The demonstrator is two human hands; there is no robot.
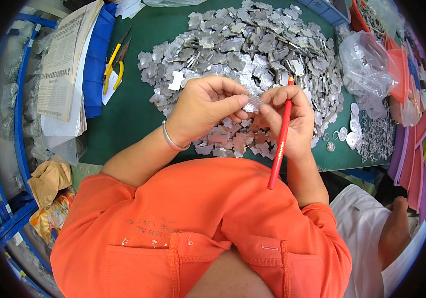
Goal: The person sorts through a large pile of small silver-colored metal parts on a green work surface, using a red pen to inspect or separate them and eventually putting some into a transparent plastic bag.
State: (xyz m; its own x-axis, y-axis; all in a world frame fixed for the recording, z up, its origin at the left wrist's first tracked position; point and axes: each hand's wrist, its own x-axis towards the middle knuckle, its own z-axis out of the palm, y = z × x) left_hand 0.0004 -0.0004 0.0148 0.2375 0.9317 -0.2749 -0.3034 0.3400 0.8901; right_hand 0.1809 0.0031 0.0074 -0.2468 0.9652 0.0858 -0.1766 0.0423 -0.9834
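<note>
Between my two hands is a small flat silvery metal piece (253,103), pinched at its left side by the thumb and fingers of my left hand (205,107). My right hand (292,116) grips the piece's right edge with thumb and forefinger. A red pencil (282,136) is also tucked in that right hand, slanting with its tip away from me and its blunt end near my chest. Beyond and beneath both hands spreads a large heap of similar notched metal pieces (232,44).
Yellow-handled pliers (113,67) lie at the left on the green table (123,134), near a blue bin (98,59) with newspapers (64,64). On the right are metal rings and discs (354,126), a plastic bag (369,67) and red trays (396,64). Another person's leg (396,231) shows lower right.
</note>
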